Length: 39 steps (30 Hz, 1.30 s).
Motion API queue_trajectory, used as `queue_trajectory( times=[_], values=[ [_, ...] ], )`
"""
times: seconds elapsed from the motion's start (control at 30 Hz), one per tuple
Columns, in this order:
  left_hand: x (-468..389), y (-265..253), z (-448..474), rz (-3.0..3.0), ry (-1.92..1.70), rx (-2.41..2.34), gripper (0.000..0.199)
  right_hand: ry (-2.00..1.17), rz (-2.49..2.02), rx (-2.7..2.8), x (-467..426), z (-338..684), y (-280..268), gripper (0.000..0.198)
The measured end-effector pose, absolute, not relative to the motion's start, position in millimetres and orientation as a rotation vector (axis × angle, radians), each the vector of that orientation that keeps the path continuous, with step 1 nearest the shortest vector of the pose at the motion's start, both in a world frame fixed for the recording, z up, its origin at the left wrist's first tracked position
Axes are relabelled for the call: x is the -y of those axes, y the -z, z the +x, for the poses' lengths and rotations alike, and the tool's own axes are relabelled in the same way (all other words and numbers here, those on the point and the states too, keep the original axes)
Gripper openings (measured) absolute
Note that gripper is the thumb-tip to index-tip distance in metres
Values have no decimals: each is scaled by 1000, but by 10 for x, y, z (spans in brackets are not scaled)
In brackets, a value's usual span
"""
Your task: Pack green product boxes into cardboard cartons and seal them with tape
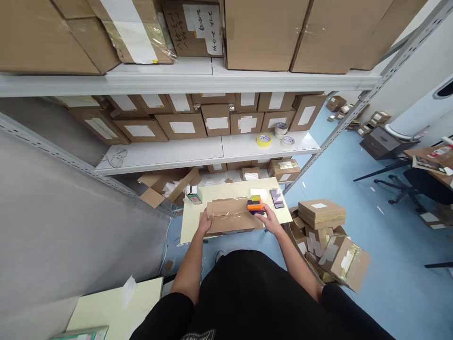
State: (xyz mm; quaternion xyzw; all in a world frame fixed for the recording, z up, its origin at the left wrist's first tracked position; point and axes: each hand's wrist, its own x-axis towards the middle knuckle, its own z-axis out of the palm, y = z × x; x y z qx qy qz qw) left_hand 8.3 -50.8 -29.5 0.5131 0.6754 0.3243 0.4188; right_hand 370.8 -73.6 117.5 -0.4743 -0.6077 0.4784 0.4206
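Note:
A cardboard box (228,223) lies on its side on the pale table (191,226) in front of me, clear tape shining along its seam. My left hand (205,222) grips the left end of this box, thumb on the top face. At the box's right end, my right hand (268,219) is closed round what looks like a tape dispenser (254,205), orange with a yellow-green part and a dark part. Its fingertips are partly hidden. Just beyond the right hand lie a purple-grey phone-like item (277,198) and a white paper (258,192). A small green-and-white box (193,194) stands at the table's left.
Metal shelving (170,158) with many labelled cartons rises behind the table. Tape rolls (264,140) sit on its middle shelf. An opened carton (166,184) is at the left behind the table. Stacked cartons (321,215) crowd the floor at the right.

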Motion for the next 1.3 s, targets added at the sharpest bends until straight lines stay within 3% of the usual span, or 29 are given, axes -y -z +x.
queue_trajectory(
  times=[0.13,0.37,0.43,0.53,0.67,0.83,0.97,1.13,1.3],
  values=[
    [487,270,89,1247,-815,-1724,77,-1388,-1135,1591,612,3188,-862,43],
    [566,53,149,1218,-789,-1951,91,-1607,-1107,1498,609,2969,-427,55],
    [552,-76,205,1289,-901,-1992,80,-1646,-1075,1465,632,3003,-399,56],
    [492,-262,355,1315,-1000,-1817,49,-1667,-1078,1436,656,3026,-395,57],
    [332,-406,641,1336,-934,-1484,34,-1664,-1116,1393,670,3027,-394,55],
    [49,-488,859,1414,-795,-1120,36,-1666,-1139,1388,697,3099,-391,54],
    [-118,-487,858,1370,-644,-1140,34,-1645,-1199,1423,721,3160,-398,50],
    [-93,-425,859,1163,-495,-1113,49,-1671,-1189,1346,722,3155,-391,51],
    [11,-412,866,1040,-551,-1111,48,-1678,-1157,1357,708,3164,-431,51]
  ],
)
